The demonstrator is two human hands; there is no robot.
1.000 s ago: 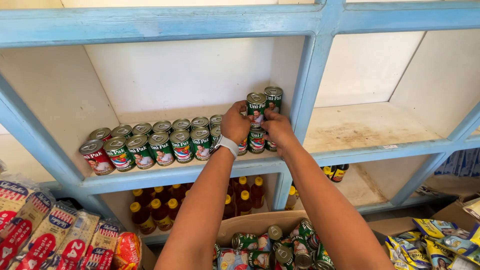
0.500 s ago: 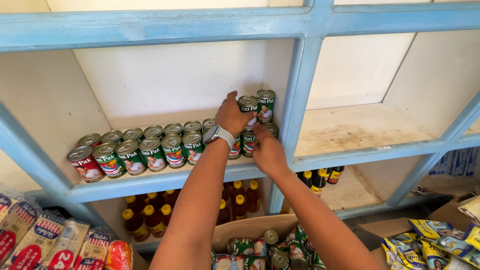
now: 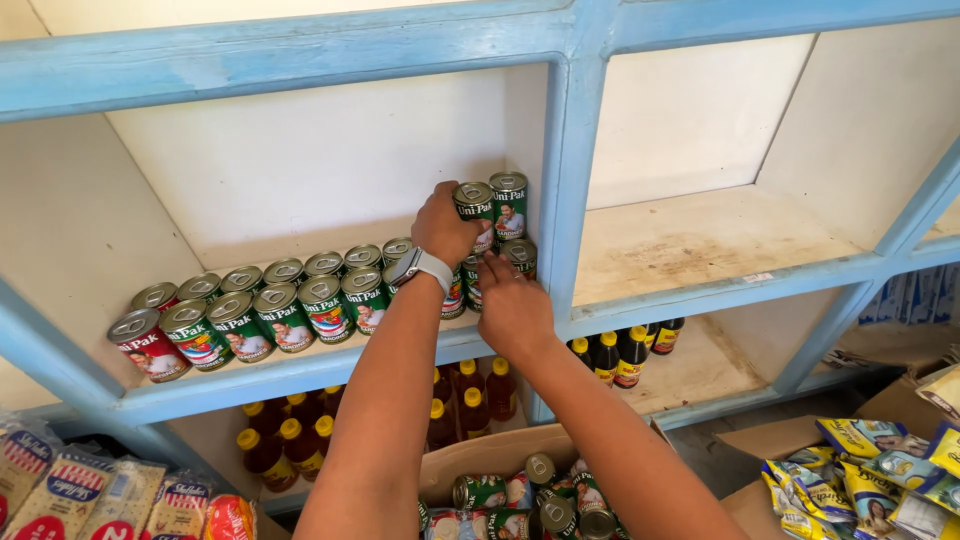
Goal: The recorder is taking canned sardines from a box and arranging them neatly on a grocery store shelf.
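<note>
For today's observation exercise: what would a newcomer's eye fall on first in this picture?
First, the two hands at the stacked cans against the blue post: the left hand grips an upper can, the right hand touches a lower one. Next, the row of green cans along the shelf, then the box of cans below.

sauce bottles [image 3: 613,356] | snack packets [image 3: 880,475] | cardboard box [image 3: 470,462]

Bare shelf space [image 3: 330,215] above the can rows [image 3: 270,310], stacked cans [image 3: 495,205] against the blue post [image 3: 570,190].

Cans [image 3: 290,310] in rows on shelf [image 3: 300,370]; stacked cans [image 3: 495,205] at right end; bottles [image 3: 290,445] below.
</note>
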